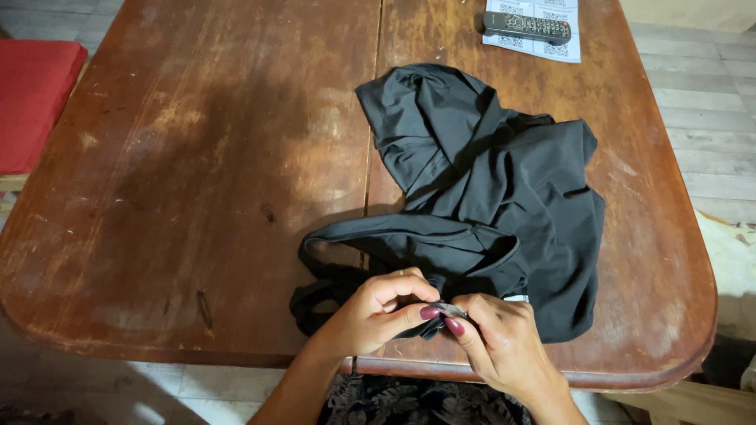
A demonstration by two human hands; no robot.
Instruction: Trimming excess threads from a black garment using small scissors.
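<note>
Low in the frame, the left hand [370, 315] and right hand [504, 346] each pinch the black garment's [488, 197] near edge, grips clamped. A remote [526, 27] lies at the table's [181, 157] top edge.

Wooden table [197, 157]: black garment [488, 189], remote [526, 27], paper [568, 49]

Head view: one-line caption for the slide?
Both hands, left hand and right hand, pinch a black garment on a wooden table.

One black garment [488, 197], one remote control [527, 27], one printed sheet [568, 49], one red cushion [35, 102].
</note>
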